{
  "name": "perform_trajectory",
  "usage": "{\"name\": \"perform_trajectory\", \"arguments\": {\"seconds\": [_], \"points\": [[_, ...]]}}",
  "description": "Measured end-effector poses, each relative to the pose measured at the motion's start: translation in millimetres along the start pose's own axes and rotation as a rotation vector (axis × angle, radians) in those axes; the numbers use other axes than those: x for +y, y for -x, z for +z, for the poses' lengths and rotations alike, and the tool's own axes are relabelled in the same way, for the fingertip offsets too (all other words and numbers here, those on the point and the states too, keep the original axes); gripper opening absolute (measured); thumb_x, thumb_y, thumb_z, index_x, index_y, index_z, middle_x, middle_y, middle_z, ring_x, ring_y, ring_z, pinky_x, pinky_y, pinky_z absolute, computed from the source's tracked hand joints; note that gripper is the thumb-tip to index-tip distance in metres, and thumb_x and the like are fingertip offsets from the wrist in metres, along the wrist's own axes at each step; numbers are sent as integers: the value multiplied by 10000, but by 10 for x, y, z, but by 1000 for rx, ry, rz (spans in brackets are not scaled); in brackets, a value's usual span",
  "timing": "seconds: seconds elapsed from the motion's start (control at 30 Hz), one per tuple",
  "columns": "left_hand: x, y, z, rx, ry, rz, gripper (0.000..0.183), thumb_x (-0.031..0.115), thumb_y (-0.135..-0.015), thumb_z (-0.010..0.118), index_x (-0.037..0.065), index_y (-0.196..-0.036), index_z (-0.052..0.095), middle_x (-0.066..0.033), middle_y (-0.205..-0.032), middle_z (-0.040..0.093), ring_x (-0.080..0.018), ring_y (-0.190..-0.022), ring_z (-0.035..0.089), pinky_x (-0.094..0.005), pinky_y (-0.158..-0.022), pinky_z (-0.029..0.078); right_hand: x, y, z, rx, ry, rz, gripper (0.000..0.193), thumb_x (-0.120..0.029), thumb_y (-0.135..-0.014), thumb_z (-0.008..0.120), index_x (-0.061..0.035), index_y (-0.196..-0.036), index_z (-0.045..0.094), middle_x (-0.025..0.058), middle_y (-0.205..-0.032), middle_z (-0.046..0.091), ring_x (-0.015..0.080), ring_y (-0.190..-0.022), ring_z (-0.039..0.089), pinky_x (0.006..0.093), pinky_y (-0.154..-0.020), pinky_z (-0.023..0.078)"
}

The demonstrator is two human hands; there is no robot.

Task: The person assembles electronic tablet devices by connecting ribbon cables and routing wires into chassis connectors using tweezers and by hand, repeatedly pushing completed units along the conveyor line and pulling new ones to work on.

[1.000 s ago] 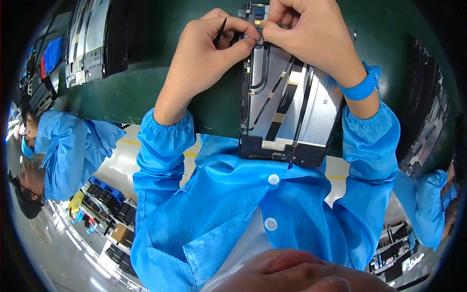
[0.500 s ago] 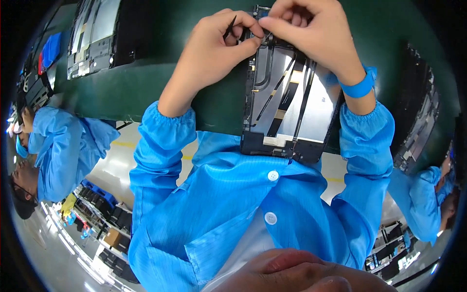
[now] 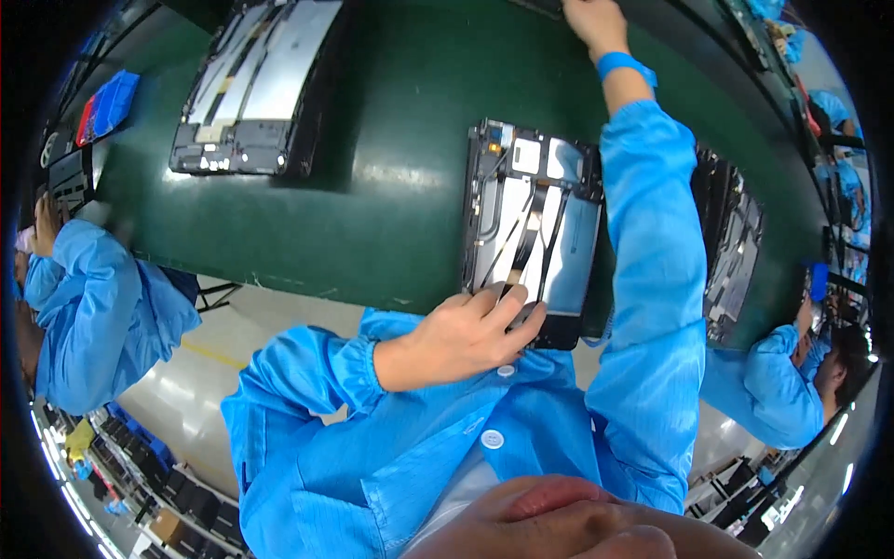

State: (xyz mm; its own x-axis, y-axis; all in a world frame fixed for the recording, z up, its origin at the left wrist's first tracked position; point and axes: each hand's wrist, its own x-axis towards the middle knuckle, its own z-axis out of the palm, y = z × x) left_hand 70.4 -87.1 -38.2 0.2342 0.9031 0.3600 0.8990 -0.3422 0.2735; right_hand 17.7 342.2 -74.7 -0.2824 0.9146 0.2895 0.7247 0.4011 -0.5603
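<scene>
An opened tablet-shaped device (image 3: 579,233) lies in front of me on the green table, its silver inner plate, black frame, dark ribbon cables and small boards showing. Over its near end rests my left hand (image 3: 466,337), fingers bent and spread apart; the thumb is hidden, and no tool shows in it. My right arm stretches far across the table. At the top edge of the picture is my right hand (image 3: 596,26), with a blue band at the wrist. Its fingertips are partly cut off, close to a dark flat object (image 3: 538,5), and their grip is unclear.
More opened devices (image 3: 270,93) lie in a stack at the far left, and others (image 3: 731,261) at the right. A blue bin (image 3: 114,101) stands further left. Co-workers in blue smocks (image 3: 116,307) sit on both sides. The table's near edge (image 3: 279,281) crosses in front of me.
Both hands have left the device's far end. The left has drawn back to its near end; the dark pointed tool it held no longer shows. The right has reached far forward. The view has shifted.
</scene>
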Motion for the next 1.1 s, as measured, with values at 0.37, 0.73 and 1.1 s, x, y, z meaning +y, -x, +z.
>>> {"name": "perform_trajectory", "arguments": {"seconds": [0.37,0.73,1.1], "points": [[14,17,9,59,125,-150,692,486,-646,798,117,-1217,666,-129,-1160,561,-168,-713,590,-279,-597,507,-631,-576,140,-520,-989,371,170,-94,-874,644,48,-967,642,144,-856,674,328,-777,682,493,-680,581],[43,-63,28,57,31,-186,690,407,-626,837,86,-1191,603,-133,-1101,559,-213,-820,637,-300,-617,511,-658,924,-2253,-50,-1427,361,171,-104,-917,677,9,-1044,653,111,-979,678,228,-905,652,389,-806,545],[-1260,-1014,193,185,-430,-487,903,733,-681,724,198,-1390,559,-454,-1246,519,-353,-634,713,-383,-518,564,457,3226,-2809,-98,-1049,465,368,-74,-907,672,-5,-1249,555,75,-1140,656,157,-1022,636,294,-917,498]]}}
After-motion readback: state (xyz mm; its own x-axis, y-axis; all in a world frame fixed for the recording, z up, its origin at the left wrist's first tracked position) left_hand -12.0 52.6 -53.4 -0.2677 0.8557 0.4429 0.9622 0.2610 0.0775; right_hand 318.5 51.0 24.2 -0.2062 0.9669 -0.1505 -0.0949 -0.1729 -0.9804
